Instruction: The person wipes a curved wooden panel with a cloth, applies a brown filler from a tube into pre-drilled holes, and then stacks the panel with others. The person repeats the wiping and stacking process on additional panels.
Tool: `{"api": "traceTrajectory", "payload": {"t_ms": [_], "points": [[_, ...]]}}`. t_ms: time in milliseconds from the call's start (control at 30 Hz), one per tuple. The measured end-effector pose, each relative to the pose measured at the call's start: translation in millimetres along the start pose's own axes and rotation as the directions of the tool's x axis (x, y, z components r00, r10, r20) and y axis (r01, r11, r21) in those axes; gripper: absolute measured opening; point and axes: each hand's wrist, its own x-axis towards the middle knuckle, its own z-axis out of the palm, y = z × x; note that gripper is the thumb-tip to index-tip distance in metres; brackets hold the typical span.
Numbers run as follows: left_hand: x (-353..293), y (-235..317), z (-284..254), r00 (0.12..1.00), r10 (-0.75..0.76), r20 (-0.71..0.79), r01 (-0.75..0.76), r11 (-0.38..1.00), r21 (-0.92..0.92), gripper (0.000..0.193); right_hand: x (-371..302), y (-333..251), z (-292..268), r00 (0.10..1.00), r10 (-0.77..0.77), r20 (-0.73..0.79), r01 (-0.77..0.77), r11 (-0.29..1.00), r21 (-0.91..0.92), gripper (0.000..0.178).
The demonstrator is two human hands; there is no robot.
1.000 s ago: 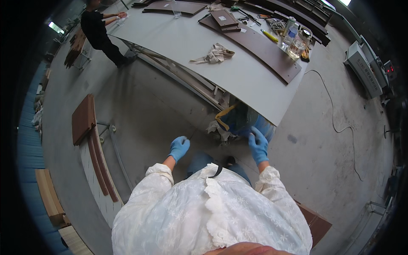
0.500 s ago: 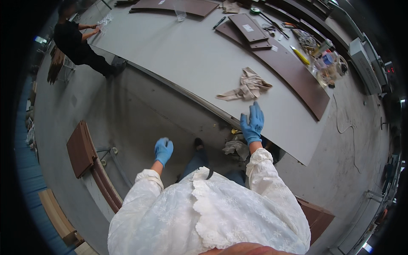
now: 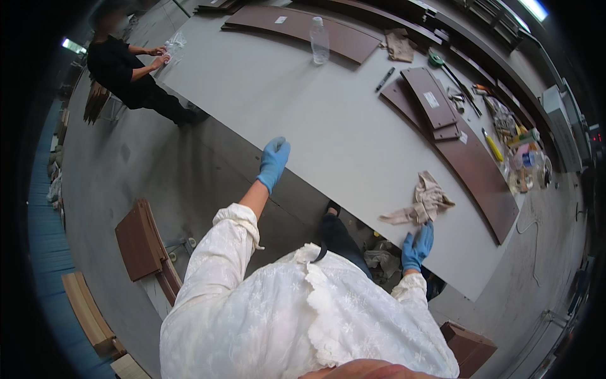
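My left hand (image 3: 274,165), in a blue glove, is raised at the near edge of the grey-white table (image 3: 353,158). Its fingers are loosely bent with nothing visible in them. Farther right, my right hand (image 3: 417,247), gloved in blue too, lies open over the table's near edge, fingers stretched out. The fingertips reach the lower edge of a crumpled beige cloth (image 3: 426,201); whether they touch it I cannot tell. Beyond the cloth lies a long brown board (image 3: 476,183), with smaller brown panels (image 3: 430,100) stacked on its far end.
A clear plastic bottle (image 3: 319,44) stands near another brown board (image 3: 297,26). A marker (image 3: 385,79), a yellow cutter (image 3: 492,145) and a tape measure (image 3: 435,59) lie farther right. A co-worker (image 3: 123,66) stands at the far left handling clear plastic. Brown panels (image 3: 140,243) are stacked at left.
My left hand has moved forward and up to the table edge. My right hand stays near the cloth, while the view has shifted left, so the table's things appear farther right.
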Motion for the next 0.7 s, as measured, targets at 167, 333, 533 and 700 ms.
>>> {"api": "traceTrajectory", "payload": {"t_ms": [167,333,533,700], "points": [[115.6,39.3,-18.3,0.96,-0.277,0.035,0.279,0.954,-0.105,0.04,77.0,-68.9,-4.8,0.983,-0.091,-0.159,0.062,0.983,-0.175,0.047],[234.5,55.7,-19.4,0.941,-0.33,0.077,0.339,0.908,-0.247,0.044,235.0,-167.2,64.1,0.961,-0.223,-0.164,0.25,0.953,0.168,0.042],[371.3,65.7,7.1,0.942,-0.222,0.251,0.273,0.943,-0.192,0.043,373.3,-203.7,182.6,0.983,-0.1,-0.151,0.123,0.981,0.151,0.044],[349.6,74.5,25.5,0.791,-0.298,0.534,0.336,0.942,0.029,0.038,379.0,-130.9,178.8,0.877,0.166,-0.452,-0.292,0.929,-0.226,0.054]]}}
